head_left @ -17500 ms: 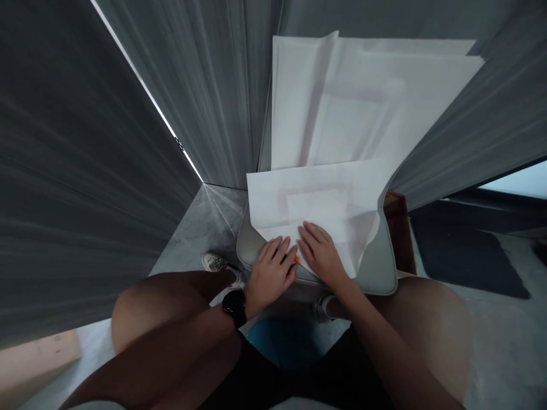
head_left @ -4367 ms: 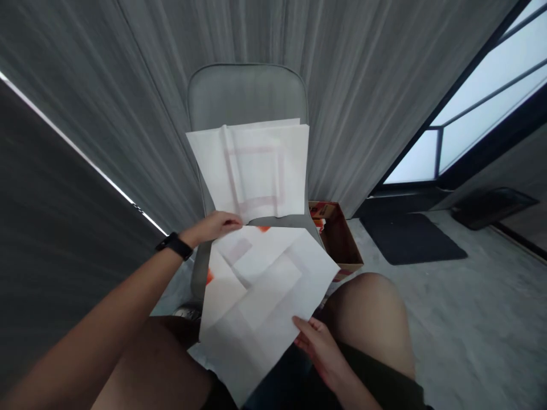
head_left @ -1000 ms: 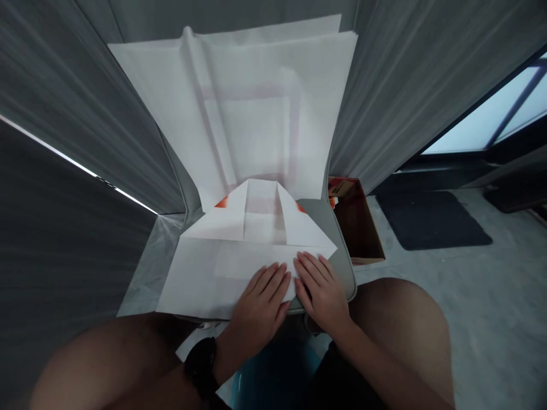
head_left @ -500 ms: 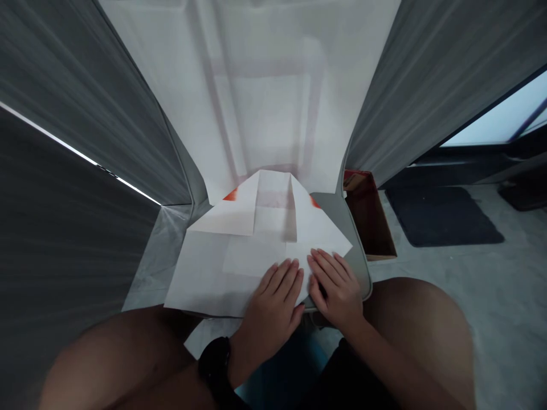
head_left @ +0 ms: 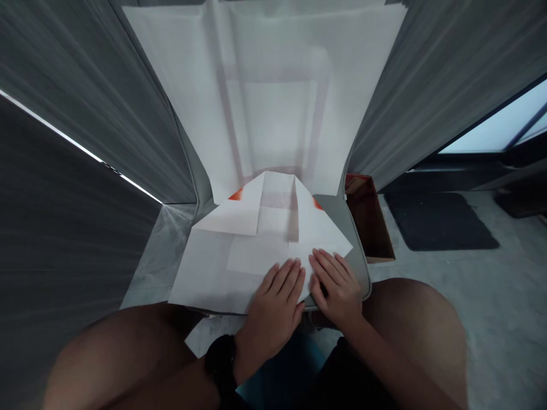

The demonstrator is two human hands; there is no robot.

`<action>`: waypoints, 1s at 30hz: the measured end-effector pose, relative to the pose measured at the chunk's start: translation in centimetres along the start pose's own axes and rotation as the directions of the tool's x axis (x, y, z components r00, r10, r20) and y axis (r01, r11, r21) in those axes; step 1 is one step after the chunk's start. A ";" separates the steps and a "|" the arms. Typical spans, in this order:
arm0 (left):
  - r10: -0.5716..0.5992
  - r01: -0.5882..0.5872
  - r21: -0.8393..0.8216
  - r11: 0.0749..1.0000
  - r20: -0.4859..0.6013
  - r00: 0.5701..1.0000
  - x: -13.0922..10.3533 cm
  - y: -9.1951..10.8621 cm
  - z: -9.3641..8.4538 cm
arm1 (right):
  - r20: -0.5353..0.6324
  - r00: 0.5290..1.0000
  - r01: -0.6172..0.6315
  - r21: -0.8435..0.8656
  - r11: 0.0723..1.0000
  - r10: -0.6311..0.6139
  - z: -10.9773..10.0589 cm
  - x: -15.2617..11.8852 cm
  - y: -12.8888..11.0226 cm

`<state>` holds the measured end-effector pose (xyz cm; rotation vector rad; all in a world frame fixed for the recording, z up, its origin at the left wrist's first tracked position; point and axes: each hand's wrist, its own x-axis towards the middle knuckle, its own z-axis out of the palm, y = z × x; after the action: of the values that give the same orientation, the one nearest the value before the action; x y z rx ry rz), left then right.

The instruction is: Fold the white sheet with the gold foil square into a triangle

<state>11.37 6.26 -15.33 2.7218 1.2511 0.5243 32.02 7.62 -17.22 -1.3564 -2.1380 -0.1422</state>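
Here's the left hand, black watch at its wrist, lying flat with fingers stretched over the paper; just beside it, the right hand, fingers together and gently bent, rests at the paper's lower right. Sweeping across: a grey, streaky wall, then that matt white paper on the chair, two angular flaps showing orange tips, slanted sides meeting a short blunt top. Behind it, large creased sheets lean upright. Rightward: a straight-sided brown box, a dark round-cornered mat, mottled grey floor
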 end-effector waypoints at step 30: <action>0.020 -0.015 0.073 0.997 -0.064 0.998 -0.3 -0.1 0.6 | 0.152 0.978 0.152 -0.068 0.986 -0.141 -0.9 -2.5 -1.1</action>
<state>11.35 6.16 -15.95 2.7994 1.2869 0.5852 32.19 4.77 -17.58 -1.2874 -2.3794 -0.1927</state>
